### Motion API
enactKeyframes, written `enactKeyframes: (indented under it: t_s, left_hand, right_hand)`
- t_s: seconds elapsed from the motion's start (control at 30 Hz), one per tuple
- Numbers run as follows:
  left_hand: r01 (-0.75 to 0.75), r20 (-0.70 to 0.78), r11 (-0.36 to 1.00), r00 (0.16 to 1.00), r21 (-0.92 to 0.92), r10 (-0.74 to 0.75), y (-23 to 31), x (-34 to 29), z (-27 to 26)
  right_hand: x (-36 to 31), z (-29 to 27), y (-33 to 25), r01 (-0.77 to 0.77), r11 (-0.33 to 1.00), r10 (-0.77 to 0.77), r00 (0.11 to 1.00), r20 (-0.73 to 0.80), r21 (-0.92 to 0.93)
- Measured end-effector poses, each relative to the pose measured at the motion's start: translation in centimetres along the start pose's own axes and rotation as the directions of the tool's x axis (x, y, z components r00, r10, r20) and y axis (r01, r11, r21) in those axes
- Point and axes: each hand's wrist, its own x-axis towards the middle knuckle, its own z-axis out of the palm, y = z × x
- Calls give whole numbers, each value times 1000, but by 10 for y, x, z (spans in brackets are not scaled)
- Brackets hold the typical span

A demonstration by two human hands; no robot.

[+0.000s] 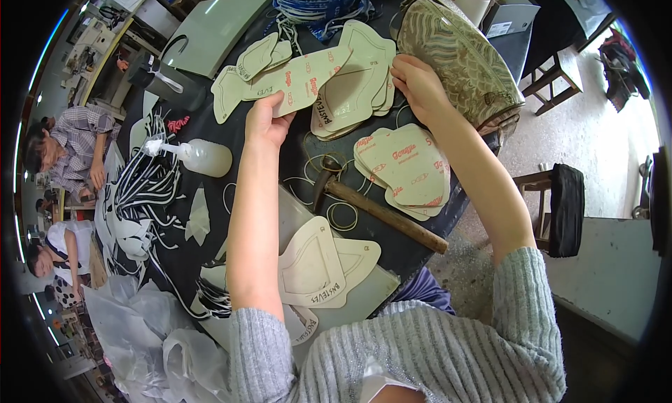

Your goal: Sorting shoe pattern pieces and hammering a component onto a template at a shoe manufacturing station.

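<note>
My left hand (269,121) grips the lower edge of a cream pattern piece (302,81) with red print, thumb on top. That piece lies over other cream cut-outs, including a smaller curved pair (257,53) above it. My right hand (422,88) is closed at the right edge of a stack of cream pattern pieces (348,98) with grooved outlines. Its fingertips are partly hidden, but they seem to pinch the stack's edge. Below the right forearm sits another red-printed stack (404,166). Two more outlined pieces (315,259) rest nearer me, beside my left forearm.
A wooden-handled hammer (381,210) lies across the dark table among cord loops. Left are a white squeeze bottle (206,158), black-and-white straps (147,186) and plastic bags (150,333). A patterned bag (458,56) stands at the far right. Two people (66,147) work at the left.
</note>
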Motion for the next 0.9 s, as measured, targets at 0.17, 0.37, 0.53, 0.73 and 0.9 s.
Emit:
enactKeyframes:
  t_s: [0.17, 0.37, 0.53, 0.73, 0.9]
  left_hand:
    - [323, 266, 880, 934, -349, -238, 3, 11, -19]
    - [453, 349, 820, 875, -350, -335, -10, 4, -11]
    - [-205, -82, 837, 955, 508, 284, -36, -8, 8]
    - [-150, -50, 561, 944, 814, 325, -32, -35, 45]
    - [-319, 159, 176, 791, 931, 591, -46, -12, 16]
  right_hand:
    - [17, 7, 5, 5, 999, -5, 1000, 13, -52]
    - [30, 23, 9, 179, 718, -214, 976, 31, -673]
    - [35, 29, 31, 455, 396, -461, 850, 256, -798]
    - [28, 14, 3, 85, 973, -86, 996, 1, -214]
    - [7, 15, 18, 57, 934, -94, 991, -91, -352]
